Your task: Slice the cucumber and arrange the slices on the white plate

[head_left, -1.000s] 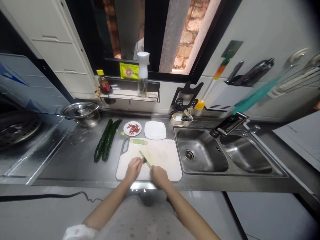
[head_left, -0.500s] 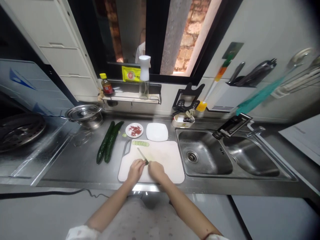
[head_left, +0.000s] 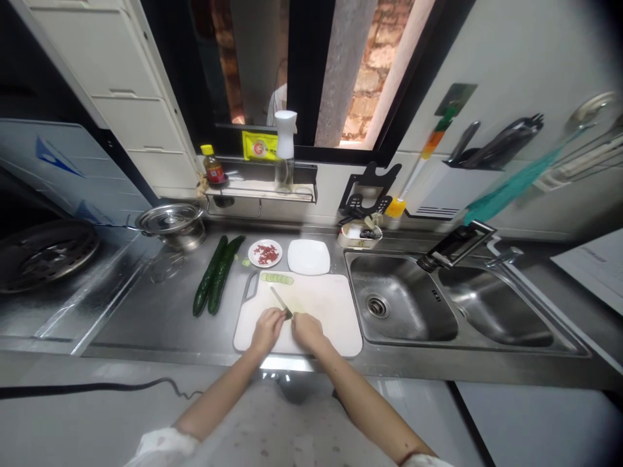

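A white cutting board lies on the steel counter in front of me. My right hand is closed on the handle of a knife whose blade points up and left over the board. My left hand is curled over a small piece of cucumber right beside the blade; the piece itself is mostly hidden. A row of cucumber slices lies along the board's far edge. Two whole cucumbers lie on the counter to the left of the board.
Behind the board stand a small plate of chopped red chilli and a bare white square plate. A double sink with a tap is to the right. A lidded steel pot sits at the left, a shelf with bottles behind.
My two hands have drawn closer together on the board, the right hand with the knife shifting left towards the left hand. The view has drifted slightly.
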`<control>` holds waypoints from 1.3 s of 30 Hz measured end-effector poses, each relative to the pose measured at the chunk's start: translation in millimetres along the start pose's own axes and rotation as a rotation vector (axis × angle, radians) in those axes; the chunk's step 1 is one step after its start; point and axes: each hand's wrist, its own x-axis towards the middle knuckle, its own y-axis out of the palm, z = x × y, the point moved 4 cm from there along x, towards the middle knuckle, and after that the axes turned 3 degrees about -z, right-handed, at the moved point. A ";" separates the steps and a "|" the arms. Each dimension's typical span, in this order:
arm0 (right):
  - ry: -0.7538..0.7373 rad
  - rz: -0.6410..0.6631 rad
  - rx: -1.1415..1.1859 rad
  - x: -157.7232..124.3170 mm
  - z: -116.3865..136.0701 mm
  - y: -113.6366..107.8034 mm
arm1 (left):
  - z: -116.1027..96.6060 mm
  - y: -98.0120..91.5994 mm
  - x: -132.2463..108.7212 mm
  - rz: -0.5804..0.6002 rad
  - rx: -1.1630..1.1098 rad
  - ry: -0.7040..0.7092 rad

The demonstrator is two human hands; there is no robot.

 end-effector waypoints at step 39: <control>0.078 -0.047 -0.001 -55.7 -55.8 7.2 | 1.1 -5.8 0.7 -0.075 -0.113 -0.122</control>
